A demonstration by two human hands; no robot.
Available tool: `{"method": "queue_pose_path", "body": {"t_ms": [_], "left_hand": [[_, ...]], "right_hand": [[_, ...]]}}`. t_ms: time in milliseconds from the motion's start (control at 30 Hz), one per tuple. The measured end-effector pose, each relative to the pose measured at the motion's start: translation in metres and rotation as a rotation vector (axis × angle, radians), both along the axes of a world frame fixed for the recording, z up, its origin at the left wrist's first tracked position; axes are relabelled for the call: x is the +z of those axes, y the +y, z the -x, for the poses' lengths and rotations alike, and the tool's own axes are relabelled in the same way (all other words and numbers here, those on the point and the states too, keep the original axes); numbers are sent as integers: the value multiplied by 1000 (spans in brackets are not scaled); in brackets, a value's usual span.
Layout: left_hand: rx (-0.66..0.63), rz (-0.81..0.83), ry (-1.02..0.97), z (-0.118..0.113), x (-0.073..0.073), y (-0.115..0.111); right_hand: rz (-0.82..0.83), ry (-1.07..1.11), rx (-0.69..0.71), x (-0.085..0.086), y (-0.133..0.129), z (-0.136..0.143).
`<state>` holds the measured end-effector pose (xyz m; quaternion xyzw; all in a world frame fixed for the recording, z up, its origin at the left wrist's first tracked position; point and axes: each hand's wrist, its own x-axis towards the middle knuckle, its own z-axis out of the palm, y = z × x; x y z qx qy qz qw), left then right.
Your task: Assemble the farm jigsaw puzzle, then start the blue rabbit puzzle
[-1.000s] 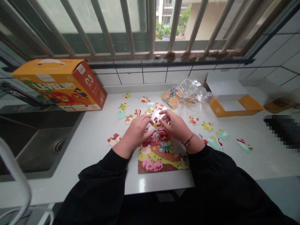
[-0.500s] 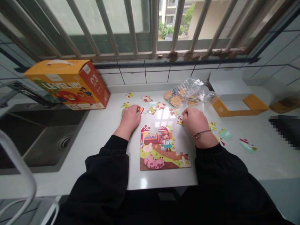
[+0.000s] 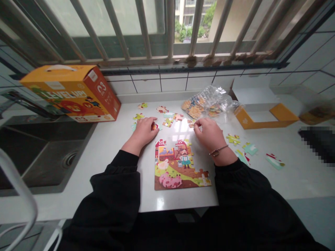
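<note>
On the white counter lies a partly joined farm jigsaw puzzle [image 3: 171, 170], with a pig, a goose and a farmer on it. My left hand [image 3: 142, 132] rests beyond its upper left corner, thumb and forefinger closed around a red puzzle piece [image 3: 155, 127] that is partly covered. Past the upper right corner, my right hand [image 3: 210, 134] pinches the edge of a brown puzzle piece [image 3: 191, 123]; the fingers hide part of it. Between the hands lie loose pieces, among them a green one [image 3: 168, 122] and a pink one [image 3: 178, 117].
An orange box [image 3: 68, 94] stands at the left, beside the sink [image 3: 52, 167]. A clear plastic bag of pieces [image 3: 209, 103] and an open orange-and-white box part [image 3: 267, 118] lie at the back right. Several loose pieces [image 3: 250, 149] lie right of my right hand.
My right hand has moved left, from one loose piece to the brown piece. My left thumb and forefinger show more plainly around the red piece. The view has shifted slightly.
</note>
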<state>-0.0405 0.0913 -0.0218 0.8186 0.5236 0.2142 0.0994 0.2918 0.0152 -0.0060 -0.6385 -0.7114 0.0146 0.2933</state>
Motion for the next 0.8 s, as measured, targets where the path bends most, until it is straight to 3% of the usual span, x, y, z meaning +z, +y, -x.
{"method": "queue_pose_path", "body": {"t_ms": [233, 600, 800], "left_hand": [[49, 25, -112, 4, 13, -5], [146, 236, -303, 0, 30, -20], [169, 269, -459, -6, 29, -23]], "right_hand": [[-17, 88, 131, 6, -3, 10], [6, 129, 214, 10, -8, 20], [11, 153, 274, 10, -8, 22]]}}
